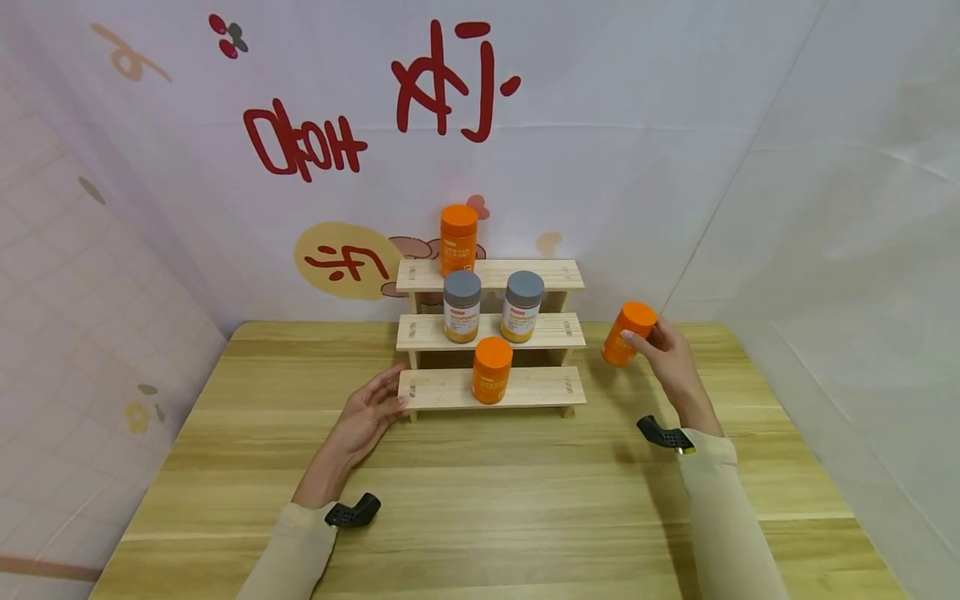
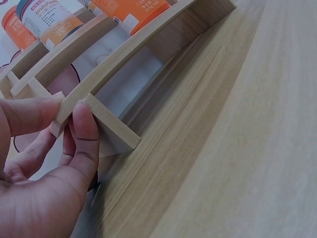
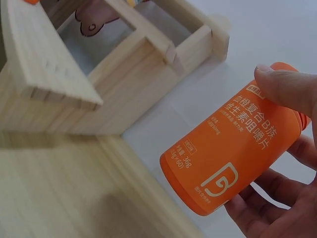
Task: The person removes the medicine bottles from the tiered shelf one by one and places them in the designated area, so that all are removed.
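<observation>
My right hand [image 1: 671,360] grips an orange bottle [image 1: 619,340] to the right of a three-step wooden rack [image 1: 442,389]. In the right wrist view the orange bottle [image 3: 230,144] is tilted, thumb on its near side and fingers behind. With thumb and fingers my left hand [image 1: 367,421] pinches the left end of the rack's lowest step, as the left wrist view shows on the wooden step [image 2: 74,96]. One orange bottle [image 1: 492,372] stands on that step. Two grey-lidded jars [image 1: 461,308] share the middle step, and another orange bottle [image 1: 458,242] is on the top one.
The rack stands at the back of a wood-grain table [image 1: 495,500], close to a white wall sheet [image 1: 637,125] with red characters and drawings. Side sheets hang left and right of the table. Each wrist carries a black strap device [image 1: 354,510].
</observation>
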Tool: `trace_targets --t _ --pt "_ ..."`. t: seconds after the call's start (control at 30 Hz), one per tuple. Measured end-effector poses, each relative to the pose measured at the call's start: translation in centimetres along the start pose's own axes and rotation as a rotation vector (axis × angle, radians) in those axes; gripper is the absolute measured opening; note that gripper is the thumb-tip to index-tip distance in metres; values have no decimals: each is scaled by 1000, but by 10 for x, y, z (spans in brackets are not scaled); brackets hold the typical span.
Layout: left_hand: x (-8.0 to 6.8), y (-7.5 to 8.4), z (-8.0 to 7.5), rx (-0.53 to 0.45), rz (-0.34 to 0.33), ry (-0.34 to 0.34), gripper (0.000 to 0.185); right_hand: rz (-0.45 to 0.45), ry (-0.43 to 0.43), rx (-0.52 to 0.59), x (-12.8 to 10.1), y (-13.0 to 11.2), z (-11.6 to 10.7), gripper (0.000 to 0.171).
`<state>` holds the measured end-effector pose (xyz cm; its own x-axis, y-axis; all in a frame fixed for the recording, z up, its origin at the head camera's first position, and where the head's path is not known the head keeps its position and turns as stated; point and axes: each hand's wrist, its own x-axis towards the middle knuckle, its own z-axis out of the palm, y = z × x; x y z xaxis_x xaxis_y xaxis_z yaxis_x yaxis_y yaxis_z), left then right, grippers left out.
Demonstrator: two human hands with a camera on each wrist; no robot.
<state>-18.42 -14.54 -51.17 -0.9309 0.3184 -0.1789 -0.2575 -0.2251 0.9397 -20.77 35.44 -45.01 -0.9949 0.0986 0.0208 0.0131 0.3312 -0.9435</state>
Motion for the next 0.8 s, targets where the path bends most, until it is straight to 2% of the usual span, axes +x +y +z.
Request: trace_targets --t 0.43,0.63,0.8 --pt "-2 -2 -2 5 -2 0 68 75 0 -42 -6 36 -9 66" --pt "-2 -2 -3 -1 -3 7 68 7 -4 -22 -9 50 -11 60" --pt "1 -2 -1 -5 0 0 67 -14 -19 -24 -11 56 -18 59"
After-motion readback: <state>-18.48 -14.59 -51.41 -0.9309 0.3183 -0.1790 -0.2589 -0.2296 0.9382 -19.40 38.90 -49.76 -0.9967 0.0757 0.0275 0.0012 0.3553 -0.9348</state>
